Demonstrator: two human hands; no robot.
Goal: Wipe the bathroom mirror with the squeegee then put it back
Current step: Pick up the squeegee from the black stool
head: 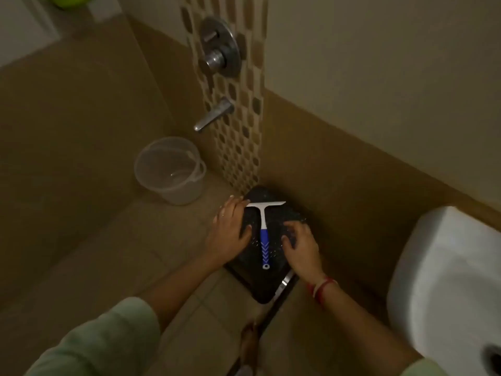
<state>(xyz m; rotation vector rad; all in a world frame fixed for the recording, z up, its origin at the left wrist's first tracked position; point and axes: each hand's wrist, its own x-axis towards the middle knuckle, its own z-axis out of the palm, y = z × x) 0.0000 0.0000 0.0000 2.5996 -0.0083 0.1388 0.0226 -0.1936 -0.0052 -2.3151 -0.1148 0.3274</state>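
Note:
A squeegee (264, 229) with a white blade and a blue-and-white handle lies flat on a black speckled stool top (271, 283) in the corner of the bathroom floor. My left hand (229, 232) rests on the stool's left edge, fingers spread, its fingertips near the blade's left end. My right hand (299, 246) lies palm down on the stool to the right of the handle, fingers apart. Neither hand holds the squeegee. No mirror is in view.
A clear plastic bucket (170, 169) stands on the floor to the left under a wall tap (212, 115) and a round shower valve (219, 47). A white toilet (450, 289) fills the right. A tiled wall corner stands right behind the stool.

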